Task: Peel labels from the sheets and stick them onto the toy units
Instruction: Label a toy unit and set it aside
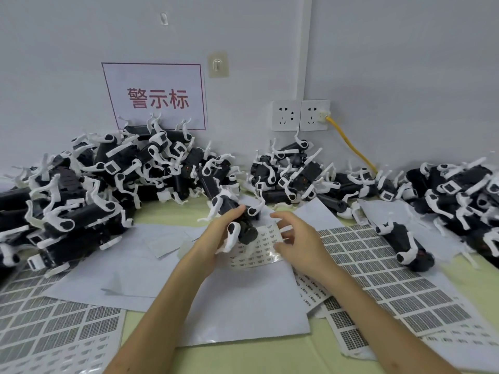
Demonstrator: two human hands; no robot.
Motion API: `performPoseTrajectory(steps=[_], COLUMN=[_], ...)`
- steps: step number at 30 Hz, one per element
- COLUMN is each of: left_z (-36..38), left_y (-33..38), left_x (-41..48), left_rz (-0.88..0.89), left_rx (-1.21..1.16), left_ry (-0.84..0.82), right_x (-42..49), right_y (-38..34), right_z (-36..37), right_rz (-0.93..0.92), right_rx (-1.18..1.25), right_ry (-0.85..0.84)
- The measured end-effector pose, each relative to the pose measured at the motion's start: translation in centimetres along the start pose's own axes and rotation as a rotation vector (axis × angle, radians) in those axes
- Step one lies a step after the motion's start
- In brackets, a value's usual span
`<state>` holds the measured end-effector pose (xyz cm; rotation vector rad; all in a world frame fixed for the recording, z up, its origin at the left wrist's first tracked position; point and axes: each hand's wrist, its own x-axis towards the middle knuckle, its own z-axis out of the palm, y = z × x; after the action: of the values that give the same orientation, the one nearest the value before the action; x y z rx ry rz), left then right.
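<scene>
Grey-white wall is backing a pale yellow-green tabletop (167, 215), and black-and-white toy units are crowding its far edge. At the far left corner a big heap of toy units (81, 190) is leaning against the wall, while a gridded label sheet (54, 327) is lying at the near left corner. A red-bordered sign (155, 97) is hanging on the wall above the heap, with a stick-on hook (218, 64) just to its right. Blank white sheets (243, 300) are overlapping across the middle of the tabletop.

The left hand (216, 238) is grasping a toy unit (237, 220), fingers curled round its black body, holding it over a sheet of small labels (259, 249) at the tabletop's centre. The right hand (299, 238) is hovering just beside the toy, over the same sheet, fingers spread and relaxed; whether a label is sticking to a fingertip is too small to tell.

Two wall sockets (299, 115) are sitting above a smaller heap (291, 171), and a yellow cable (351, 143) is running down from the right one. A second gridded sheet (378, 265) is lying right of centre, a lone toy unit (405, 244) is resting on its far part, and another heap (459, 195) is filling the far right corner.
</scene>
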<state>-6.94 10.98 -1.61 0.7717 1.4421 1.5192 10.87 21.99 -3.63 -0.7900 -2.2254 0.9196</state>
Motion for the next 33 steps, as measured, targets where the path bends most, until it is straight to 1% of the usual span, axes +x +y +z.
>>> performPoseTrajectory(steps=[2,6,9,11,16,20,23,29,33], left_z=[0.4,0.0,-0.5,-0.7,-0.6,-0.1,0.3,1.1,1.3], left_y=[0.4,0.4,0.6,0.6,0.8,1.1,1.2,1.8,1.6], left_x=[-0.4,-1.1,-1.4,-1.4,-1.7,-2.3,-2.8,-3.5,-3.6], left_rz=[0.038,0.127,0.115,0.101,0.116,0.134,0.169,0.243,0.275], left_rx=[0.074,0.236,0.238,0.207,0.201,0.183,0.228,0.339,0.378], left_ry=[-0.057,-0.126,-0.082,-0.062,-0.079,-0.068,-0.072,-0.178,-0.188], right_x=[0.0,-0.1,0.1,0.0,-0.3,-0.3,-0.4,-0.4,-0.6], right_y=[-0.4,-0.9,-0.9,-0.9,-1.1,-0.9,-0.9,-1.6,-1.5], right_z=[-0.2,-0.6,-0.9,-0.9,-0.7,-0.7,-0.8,-0.3,-0.1], right_rz=[-0.045,-0.104,-0.105,-0.143,-0.342,-0.368,-0.395,-0.458,-0.469], right_rx=[0.102,0.208,0.232,0.197,-0.046,-0.11,-0.139,-0.285,-0.246], right_ry=[0.05,0.071,0.114,0.161,0.284,0.324,0.353,0.413,0.398])
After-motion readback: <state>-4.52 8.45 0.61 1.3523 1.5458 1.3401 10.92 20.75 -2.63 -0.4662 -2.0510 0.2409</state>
